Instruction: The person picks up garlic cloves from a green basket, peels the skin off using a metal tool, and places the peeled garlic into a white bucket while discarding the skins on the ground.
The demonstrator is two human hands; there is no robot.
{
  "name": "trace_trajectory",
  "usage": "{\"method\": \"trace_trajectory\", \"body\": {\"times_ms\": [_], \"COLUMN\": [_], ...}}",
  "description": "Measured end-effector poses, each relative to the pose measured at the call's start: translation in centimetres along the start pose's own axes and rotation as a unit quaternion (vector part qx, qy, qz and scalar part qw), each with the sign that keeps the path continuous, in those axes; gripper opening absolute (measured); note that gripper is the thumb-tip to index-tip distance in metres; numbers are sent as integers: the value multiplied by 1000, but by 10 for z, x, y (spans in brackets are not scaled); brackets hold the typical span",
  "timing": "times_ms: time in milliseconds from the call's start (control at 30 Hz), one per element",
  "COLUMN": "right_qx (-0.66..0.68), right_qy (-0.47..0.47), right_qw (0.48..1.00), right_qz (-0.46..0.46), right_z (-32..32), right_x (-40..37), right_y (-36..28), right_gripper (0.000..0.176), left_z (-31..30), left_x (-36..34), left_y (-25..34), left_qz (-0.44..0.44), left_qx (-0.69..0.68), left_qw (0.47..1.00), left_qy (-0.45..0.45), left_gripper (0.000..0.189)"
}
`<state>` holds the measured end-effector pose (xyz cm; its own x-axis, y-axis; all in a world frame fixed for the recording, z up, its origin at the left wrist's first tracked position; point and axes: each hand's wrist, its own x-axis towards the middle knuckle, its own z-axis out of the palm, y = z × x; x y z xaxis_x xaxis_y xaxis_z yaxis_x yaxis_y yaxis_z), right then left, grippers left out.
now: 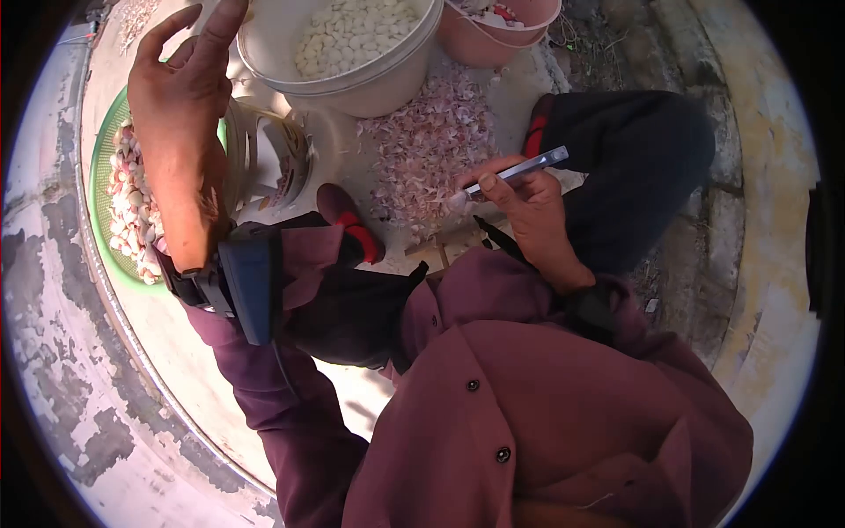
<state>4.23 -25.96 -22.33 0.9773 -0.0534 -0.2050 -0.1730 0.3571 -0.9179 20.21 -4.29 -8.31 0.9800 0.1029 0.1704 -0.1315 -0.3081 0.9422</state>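
Note:
My left hand (180,97) is raised at the upper left, its fingers apart and partly curled, with nothing visible in them. It hangs beside a green basket (99,189) of unpeeled garlic cloves (130,207). In my right hand (532,211) is a small knife with a metallic handle (537,165), pointing down-left. A pale garlic clove (458,201) shows at the blade end, near the fingertips. Below this hand lie pinkish garlic skins (427,145) on the ground. Peeled cloves (352,40) fill part of a large white bucket (352,95).
A pink bucket (493,44) stands beyond the skins at the top. Another container (290,167) sits between the basket and my red-strapped shoe (352,227). My bent legs frame the skins. Stone blocks (722,229) run along the right side.

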Motion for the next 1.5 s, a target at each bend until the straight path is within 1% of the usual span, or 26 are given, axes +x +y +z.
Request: {"method": "trace_trajectory", "body": {"times_ms": [100, 133, 167, 200, 233, 267, 300, 367, 433, 500, 567, 667, 733, 833, 900, 967, 1000, 1067, 1133, 1200, 1267, 1300, 1333, 1400, 1467, 1500], "right_qx": [1, 12, 4, 6, 0, -6, 3, 65, 88, -230, -149, -182, -159, -156, -246, -218, -188, -149, -73, -43, -35, -19, -23, -19, -21, -19], "right_qy": [-1, 6, 16, 14, 4, -8, -18, -21, -38, -39, -15, 18, 2, -41, -107, -112, -115, -96, -66, -57, -50, -40, -37, -47, -43, -66], "right_qw": [1000, 1000, 1000, 1000, 1000, 1000, 1000, 995, 990, 970, 985, 980, 986, 987, 963, 969, 975, 984, 995, 997, 998, 999, 999, 999, 999, 997], "right_qz": [-11, -4, -4, -9, 6, 19, 25, 75, 99, 68, 81, 83, 48, 29, 28, 2, -22, 6, 12, 4, 6, 15, 28, -16, -24, -24], "right_z": [-1, -2, -5, -8, -12, -13, -11, -8, -8, -12, -10, 2, 6, 19, 31, 35, 36, 31, 29, 26, 25, 28, 30, 31, 35, 36], "right_x": [-3, -5, -4, -2, -1, 1, 2, 4, 9, 10, 9, 7, 8, -3, -7, -7, -10, -10, -11, -11, -13, -15, -15, -19, -21, -22], "right_y": [-3, -3, -4, -2, 1, 1, -3, -6, 1, 14, 21, 8, 7, -14, -43, -43, -41, -29, -29, -31, -33, -38, -39, -39, -39, -40], "right_gripper": [14, 14, 13, 13, 14, 14, 14, 14, 15, 14, 13, 20, 17, 18, 17, 16, 15, 16, 18, 20, 18, 14, 14, 14, 13, 14], "left_z": [-4, 3, 0, -3, -8, 1, -10, -2, 0, 5, 6, 14, 13, 18, 23, 30, 31, 31, 30, 31, 32, 30, 31, 35, 36, 36], "left_x": [27, 9, -6, -34, -40, -63, -60, -95, -125, -146, -161, -166, -173, -182, -185, -188, -187, -188, -191, -191, -191, -198, -198, -202, -205, -206], "left_y": [-16, -7, -7, -27, -29, -21, -54, -54, -73, -72, -80, -60, -61, -64, -59, -51, -46, -38, -42, -40, -37, -37, -40, -44, -47, -47], "left_qz": [-89, -140, -171, 89, -169, -159, -309, -388, -411, -419, -404, -387, -370, -379, -378, -369, -381, -364, -381, -360, -321, -345, -315, -299, -214, -215], "left_qx": [-176, -255, -293, -118, -352, -291, -502, -517, -549, -497, -490, -445, -372, -342, -348, -234, -234, -384, -415, -411, -358, -356, -337, -322, -201, -189], "left_qw": [980, 957, 940, 978, 909, 936, 794, 758, 722, 755, 766, 803, 838, 850, 847, 892, 888, 845, 825, 836, 875, 867, 885, 896, 953, 956], "left_qy": [-23, -5, -41, -145, -144, -118, -148, -86, -94, -86, -98, -90, -148, -129, -140, -115, -111, -76, -55, -49, -55, -47, -59, -71, -73, -63], "left_gripper": [34, 27, 21, 20, 22, 24, 24, 23, 26, 27, 21, 16, 17, 21, 21, 15, 15, 17, 16, 14, 12, 12, 13, 15, 19, 23]}}
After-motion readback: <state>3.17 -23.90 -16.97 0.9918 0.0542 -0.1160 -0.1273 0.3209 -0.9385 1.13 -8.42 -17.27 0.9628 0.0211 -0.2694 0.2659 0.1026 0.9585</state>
